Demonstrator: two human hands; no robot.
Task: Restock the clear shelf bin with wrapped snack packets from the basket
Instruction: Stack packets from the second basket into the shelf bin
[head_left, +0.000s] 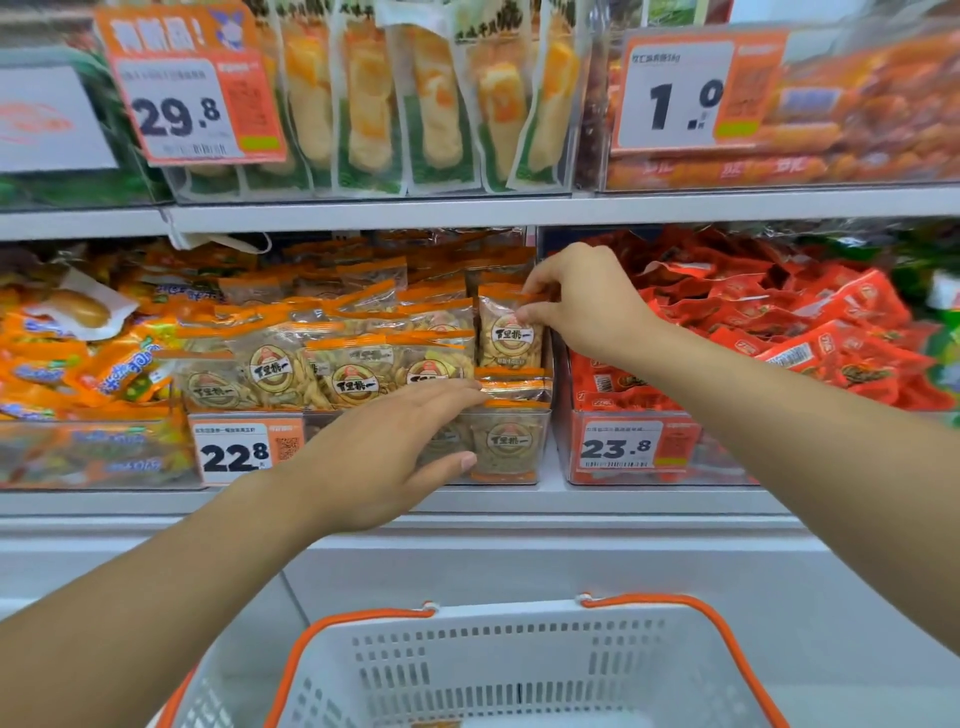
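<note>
Nearest, at six o'clock, the white basket (498, 670) with orange handles is seen from above; only a sliver of something orange shows at its bottom edge, too little to be told. Up from seven o'clock the left hand (387, 447) is stretched out flat, fingers straight and together, laid over the front edge of the clear shelf bin (511, 470), fingertips touching the packets stacked at the bin's front right corner; nothing is gripped. The bin is found dead centre on the middle shelf, marked by the 22.8 price tag (248, 448) at its nine o'clock side, and is packed with orange-topped wrapped snack packets (343, 364). Further in, at one o'clock from the left hand, the right hand (582, 301) is curled, and one upright snack packet (508, 340) is pinched by its top edge between thumb and fingers, at the bin's right wall. At three o'clock a bin of red packets (779, 332) is seen, tagged 23.8 (631, 446). Farthest, at twelve o'clock, yellow pouches (431, 98) are lined up on the upper shelf.
</note>
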